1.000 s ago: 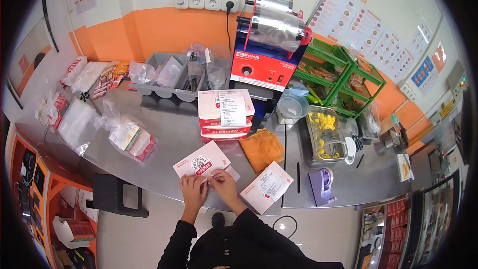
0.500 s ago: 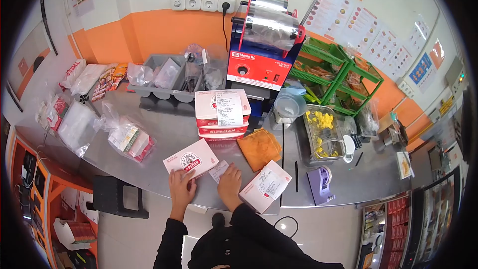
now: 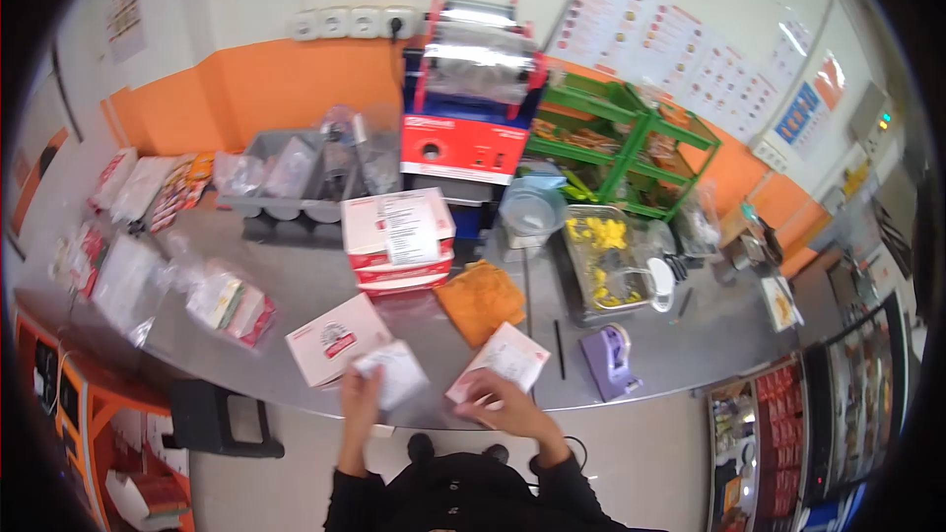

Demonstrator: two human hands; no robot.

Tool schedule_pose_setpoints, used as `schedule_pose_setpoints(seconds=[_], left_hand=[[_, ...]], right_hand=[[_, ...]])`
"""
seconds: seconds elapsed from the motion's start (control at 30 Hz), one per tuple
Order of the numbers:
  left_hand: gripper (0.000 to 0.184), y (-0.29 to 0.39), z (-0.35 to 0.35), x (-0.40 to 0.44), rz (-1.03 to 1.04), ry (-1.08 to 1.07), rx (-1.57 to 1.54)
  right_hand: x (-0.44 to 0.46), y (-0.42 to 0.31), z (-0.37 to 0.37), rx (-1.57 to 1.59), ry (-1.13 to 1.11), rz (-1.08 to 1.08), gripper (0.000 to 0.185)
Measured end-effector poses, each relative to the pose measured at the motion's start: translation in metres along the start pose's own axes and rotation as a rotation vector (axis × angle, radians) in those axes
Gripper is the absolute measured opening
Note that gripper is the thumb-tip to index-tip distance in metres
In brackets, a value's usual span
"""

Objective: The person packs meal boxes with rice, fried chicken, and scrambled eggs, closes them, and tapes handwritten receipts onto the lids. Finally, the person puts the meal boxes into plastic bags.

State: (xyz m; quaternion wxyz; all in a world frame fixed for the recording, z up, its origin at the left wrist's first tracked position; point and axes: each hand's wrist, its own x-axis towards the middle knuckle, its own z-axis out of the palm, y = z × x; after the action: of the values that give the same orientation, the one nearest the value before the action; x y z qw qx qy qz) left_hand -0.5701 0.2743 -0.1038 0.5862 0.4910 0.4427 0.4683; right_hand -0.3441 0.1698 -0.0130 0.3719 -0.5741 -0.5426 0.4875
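Note:
My left hand [image 3: 360, 394] pinches a white paper slip [image 3: 399, 375], likely a receipt, above the counter's front edge. Beside it lies a pale pink food box [image 3: 338, 339] with a red logo, its right corner partly behind the slip. My right hand [image 3: 505, 406] is over the near side of another box [image 3: 506, 359] that carries a receipt on top. Its fingers are curved and apart, with nothing visible between them; whether they touch the box is unclear. Farther right stands a purple tape dispenser [image 3: 609, 363].
Stacked boxes [image 3: 399, 281] with a receipt on top stand behind, next to an orange cloth [image 3: 480, 300]. A cup sealer [image 3: 458, 143], a plastic tub [image 3: 532, 212], a tray of yellow pieces [image 3: 603, 266] and green racks [image 3: 631, 138] line the back. A bagged package [image 3: 229, 303] lies left.
The slip has come off the counter into my left hand. My right hand has moved right, from the slip to the receipt-topped box. The whole view has shifted and blurred slightly.

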Motion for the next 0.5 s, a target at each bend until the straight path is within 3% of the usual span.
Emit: schedule_pose_setpoints(seconds=[0.07,0.1,0.13,0.2,0.3,0.37,0.43,0.5], left_hand=[[0.024,-0.004,-0.018,0.031,0.113,0.055,-0.034],[0.021,-0.004,-0.032,0.048,0.111,0.055,-0.020],[0.020,-0.013,-0.047,0.066,0.125,0.007,0.066],[0.020,-0.030,-0.064,0.092,0.133,-0.042,0.217],[0.020,-0.054,-0.071,0.113,0.146,-0.025,0.362],[0.021,-0.075,-0.094,0.125,0.187,0.039,0.430],[0.022,-0.063,-0.097,0.119,0.001,0.073,0.185],[0.023,-0.054,-0.093,0.121,-0.123,0.078,0.007]], right_hand=[[-0.039,0.045,-0.064,0.053,0.470,-0.100,0.017],[-0.062,0.054,-0.097,-0.122,0.731,0.104,0.015],[-0.079,0.060,-0.125,-0.333,0.958,0.114,0.021],[-0.109,0.125,-0.168,-1.072,1.104,0.293,0.026],[-0.136,0.191,-0.202,-0.921,0.932,0.371,0.028],[-0.145,0.212,-0.217,-0.768,0.792,0.290,0.026],[-0.152,0.235,-0.230,-0.452,0.745,0.212,0.018],[-0.150,0.224,-0.231,-0.339,0.698,0.221,0.019]])
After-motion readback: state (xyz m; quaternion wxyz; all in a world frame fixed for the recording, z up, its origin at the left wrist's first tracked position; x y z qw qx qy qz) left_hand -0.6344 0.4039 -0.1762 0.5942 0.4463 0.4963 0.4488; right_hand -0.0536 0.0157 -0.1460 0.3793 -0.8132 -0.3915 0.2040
